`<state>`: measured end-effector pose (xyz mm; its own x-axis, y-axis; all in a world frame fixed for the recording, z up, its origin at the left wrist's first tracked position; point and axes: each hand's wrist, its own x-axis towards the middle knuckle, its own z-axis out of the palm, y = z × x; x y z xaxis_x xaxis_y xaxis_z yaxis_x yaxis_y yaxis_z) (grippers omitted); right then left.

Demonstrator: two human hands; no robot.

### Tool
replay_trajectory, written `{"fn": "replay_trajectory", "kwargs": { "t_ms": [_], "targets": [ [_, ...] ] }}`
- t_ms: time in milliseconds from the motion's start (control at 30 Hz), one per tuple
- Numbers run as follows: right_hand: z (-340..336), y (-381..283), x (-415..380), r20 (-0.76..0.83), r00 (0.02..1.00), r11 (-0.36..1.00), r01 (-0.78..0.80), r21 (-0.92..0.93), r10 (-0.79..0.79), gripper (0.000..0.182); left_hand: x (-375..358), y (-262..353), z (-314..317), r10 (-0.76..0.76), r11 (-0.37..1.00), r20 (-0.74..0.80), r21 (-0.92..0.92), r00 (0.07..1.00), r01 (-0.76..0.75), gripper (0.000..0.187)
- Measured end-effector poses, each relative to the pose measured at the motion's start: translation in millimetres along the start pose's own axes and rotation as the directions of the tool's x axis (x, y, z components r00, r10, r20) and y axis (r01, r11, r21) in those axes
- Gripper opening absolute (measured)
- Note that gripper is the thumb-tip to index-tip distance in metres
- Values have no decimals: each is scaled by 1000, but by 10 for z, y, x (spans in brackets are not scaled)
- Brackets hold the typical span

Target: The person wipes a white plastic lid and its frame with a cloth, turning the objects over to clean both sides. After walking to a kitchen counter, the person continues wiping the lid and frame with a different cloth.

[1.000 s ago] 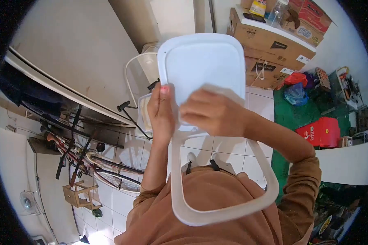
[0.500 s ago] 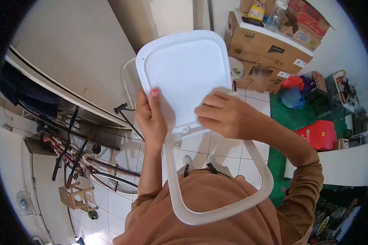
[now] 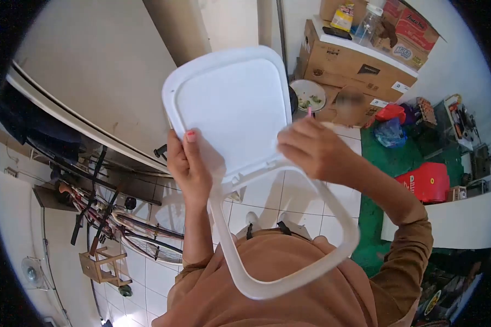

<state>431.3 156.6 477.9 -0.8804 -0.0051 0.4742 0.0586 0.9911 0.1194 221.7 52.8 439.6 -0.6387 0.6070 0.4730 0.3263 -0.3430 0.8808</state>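
A white plastic lid [image 3: 232, 109] with rounded corners is tilted up in front of me, joined along its lower edge to an open white frame [image 3: 289, 280] that hangs before my torso. My left hand [image 3: 188, 166] grips the lid's left edge, thumb on the flat face and fingers behind. At the lower right edge, near the joint, my right hand [image 3: 311, 144] is closed with curled fingers against the lid. A small pink tip [image 3: 309, 111] shows just above that hand; whether it is held cannot be made out. What lies inside those fingers is hidden.
Cardboard boxes [image 3: 354, 65] stand at the back right, with a plate [image 3: 308, 95] of scraps beside them. A red container [image 3: 423, 182] rests at the right near a green floor covering [image 3: 376, 163]. Bicycles [image 3: 131, 218] and a wooden stool [image 3: 103, 267] are at the left.
The lid and frame have shifted left and tilted slightly, with my left hand moving along. My right hand has slid from the lid's face out to its right edge.
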Motion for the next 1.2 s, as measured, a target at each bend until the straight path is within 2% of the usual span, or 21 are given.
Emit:
{"fn": "replay_trajectory", "kwargs": {
  "t_ms": [67,133,167,200,267,333,400,467,500,567,633,733,800,833,933,1000,1067,1133,1200],
  "targets": [
    [26,45,8,6,1000,999,25,-27,-25,17,19,-4,-2,31,995,21,91,999,-33,27],
    [-65,144,117,-75,995,996,-75,-52,71,16,27,26,9,54,996,12,73,998,-55,28],
    [-86,200,179,-156,984,987,-107,-124,87,15,16,39,5,24,998,61,63,998,-28,25],
    [-110,226,222,-155,984,986,-109,-127,89,15,2,46,4,-6,999,109,54,994,0,24],
    [-139,259,286,-375,906,960,-254,-118,193,16,-45,-7,52,11,1000,82,12,997,-12,25],
    [21,146,195,-377,910,964,-234,-128,171,16,-34,-21,47,26,999,53,-20,998,-25,25],
    [163,75,45,-147,987,997,-61,56,69,12,-2,-12,22,-6,1000,-3,-22,1000,6,24],
    [208,110,13,-120,992,999,-21,50,27,11,-20,-101,12,3,1000,2,12,1000,-3,25],
    [145,153,59,-136,989,996,-55,74,65,11,-40,-129,6,8,999,12,46,1000,-8,30],
    [27,256,165,-155,982,991,-93,97,107,11,-70,-45,9,-23,997,60,73,998,18,27],
    [-46,362,327,-457,870,960,-261,-107,185,12,-110,-16,85,-50,995,104,94,993,40,24],
    [61,410,462,-555,814,974,-225,-31,171,14,-188,-23,225,41,999,71,14,997,-42,23],
    [135,339,556,-558,807,975,-220,15,191,15,-219,36,250,55,997,167,45,984,-64,20],
    [151,290,597,-564,809,985,-168,46,164,15,-226,-12,265,46,999,187,20,981,-51,20],
    [165,173,689,-590,801,994,-58,95,103,16,-271,31,336,111,982,199,128,974,-139,19],
    [86,197,645,-542,838,987,32,160,61,15,-293,-44,291,118,982,171,125,978,-140,18],
    [-63,243,562,-552,827,984,-6,176,104,15,-316,-85,234,93,978,126,176,988,-114,16],
    [-157,285,525,-604,769,977,-190,101,212,15,-337,-64,223,101,972,150,196,984,-130,15],
    [-157,235,569,-588,781,977,-194,91,209,15,-375,-57,196,106,963,194,222,975,-149,15]
  ]
}}
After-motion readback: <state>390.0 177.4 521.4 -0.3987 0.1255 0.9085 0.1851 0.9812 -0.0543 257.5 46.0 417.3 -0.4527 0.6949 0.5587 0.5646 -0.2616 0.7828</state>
